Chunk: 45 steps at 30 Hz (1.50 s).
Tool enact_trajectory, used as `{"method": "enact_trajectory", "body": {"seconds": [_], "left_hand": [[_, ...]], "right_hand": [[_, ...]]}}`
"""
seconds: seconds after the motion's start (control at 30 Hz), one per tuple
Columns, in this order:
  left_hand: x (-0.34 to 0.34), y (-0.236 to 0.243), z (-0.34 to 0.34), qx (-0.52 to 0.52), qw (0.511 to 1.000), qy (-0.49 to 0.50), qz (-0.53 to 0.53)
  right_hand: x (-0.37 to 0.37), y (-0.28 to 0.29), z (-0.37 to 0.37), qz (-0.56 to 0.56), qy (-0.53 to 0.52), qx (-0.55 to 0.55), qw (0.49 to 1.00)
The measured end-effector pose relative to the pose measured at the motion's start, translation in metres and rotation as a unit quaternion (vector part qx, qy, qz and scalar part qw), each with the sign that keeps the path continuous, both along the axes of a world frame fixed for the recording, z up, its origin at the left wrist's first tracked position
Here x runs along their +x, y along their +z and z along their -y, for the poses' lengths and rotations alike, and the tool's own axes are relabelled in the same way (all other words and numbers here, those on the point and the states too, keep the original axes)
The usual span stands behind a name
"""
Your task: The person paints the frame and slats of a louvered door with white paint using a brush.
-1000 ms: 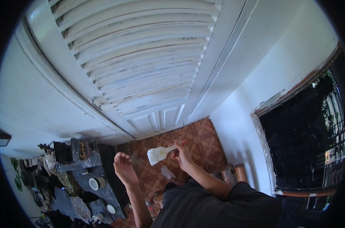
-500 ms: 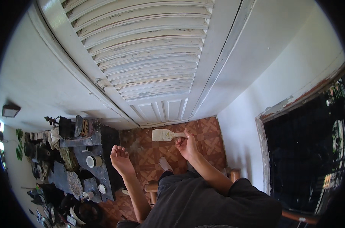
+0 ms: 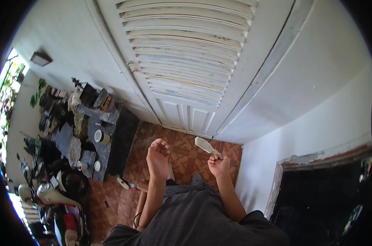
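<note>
My right hand [image 3: 220, 166] is closed around the handle of a flat, paint-crusted off-white paintbrush [image 3: 204, 144]. Its broad head points up and to the left, in the air over the tiled floor. My left hand [image 3: 158, 159] is raised to the left of it, fingers loosely bent and apart, with nothing visible in it. In front of both hands stands a white louvred door [image 3: 182, 51] with worn, patchy paint on its slats and two panels at its foot. Neither hand touches the door.
A dark table [image 3: 126, 133] at the left bears a paint can [image 3: 106, 101], a white-rimmed tub [image 3: 102, 137] and clutter. A motorbike [image 3: 50, 192] stands at the lower left. Beside my left forearm is a wooden seat [image 3: 141, 201]; a dark window [image 3: 317, 201] is at the right.
The view has turned, so the door sits farther right. The paintbrush has gone from level to slanting, staying in my right hand. My left hand now appears nearer the middle.
</note>
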<state>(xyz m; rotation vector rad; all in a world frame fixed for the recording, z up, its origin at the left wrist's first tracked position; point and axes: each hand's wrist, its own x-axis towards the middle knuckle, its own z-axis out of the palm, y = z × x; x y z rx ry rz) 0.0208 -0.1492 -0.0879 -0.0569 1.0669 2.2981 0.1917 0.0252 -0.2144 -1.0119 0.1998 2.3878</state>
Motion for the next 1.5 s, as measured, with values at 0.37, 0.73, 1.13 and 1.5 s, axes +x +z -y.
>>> {"method": "enact_trajectory", "body": {"seconds": [0.37,0.73,1.13,1.5], "left_hand": [[0.031,0.117,-0.014,-0.035,0.968,-0.226,-0.099],[0.033,0.251,0.017,0.193,0.896,-0.165,-0.363],[-0.078,0.179,0.132,0.159,0.969,-0.077,-0.173],[-0.085,-0.184,0.293,-0.151,0.897,0.319,0.267]], "right_hand": [[-0.021,0.0,-0.034,0.004,0.06,0.037,0.998],[-0.064,0.027,0.017,0.03,0.122,0.011,0.992],[-0.139,0.017,0.062,0.12,0.176,0.049,0.976],[-0.302,0.021,0.158,0.092,0.39,0.207,0.893]]}}
